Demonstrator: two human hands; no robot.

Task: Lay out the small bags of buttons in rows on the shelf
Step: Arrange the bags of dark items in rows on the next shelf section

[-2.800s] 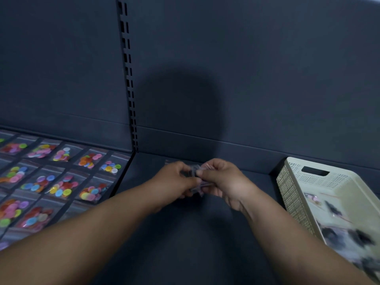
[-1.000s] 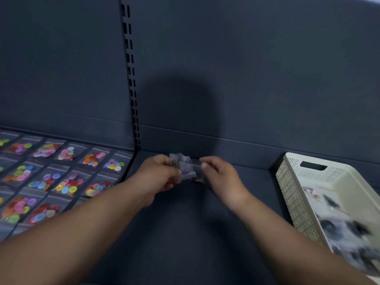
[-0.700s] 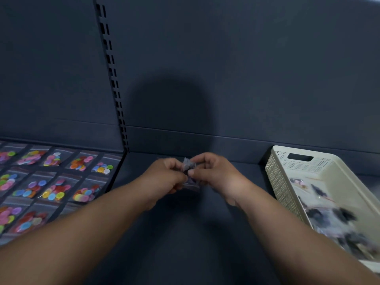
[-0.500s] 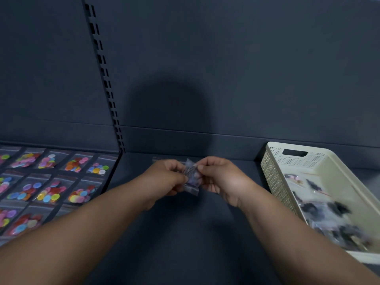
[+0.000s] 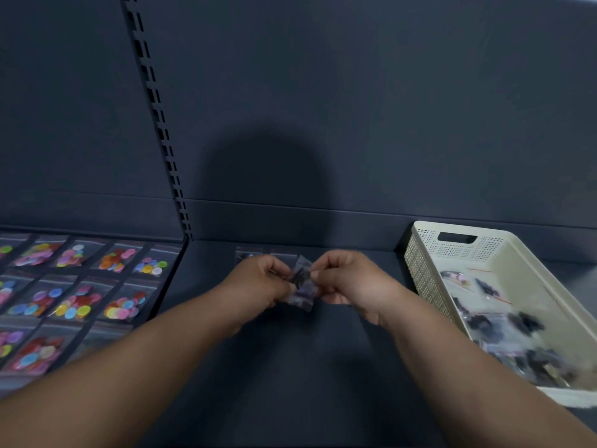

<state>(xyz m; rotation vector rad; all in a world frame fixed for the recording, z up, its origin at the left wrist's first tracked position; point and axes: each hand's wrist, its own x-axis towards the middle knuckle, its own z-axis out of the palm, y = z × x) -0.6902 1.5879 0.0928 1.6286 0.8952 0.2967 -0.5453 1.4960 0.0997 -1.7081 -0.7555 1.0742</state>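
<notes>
My left hand and my right hand meet over the middle of the dark shelf, both pinching a small clear bag of dark buttons held just above the surface. Behind my left hand a clear bag lies flat near the back wall, partly hidden. On the left shelf section, bags of coloured buttons lie in neat rows.
A cream perforated basket stands at the right, holding several more bags of dark buttons. A slotted upright divides the two shelf sections. The dark back wall rises straight behind the shelf.
The view has shifted slightly right, so the basket shows more. Both hands stay together in the middle, still working the same small bag between the fingers.
</notes>
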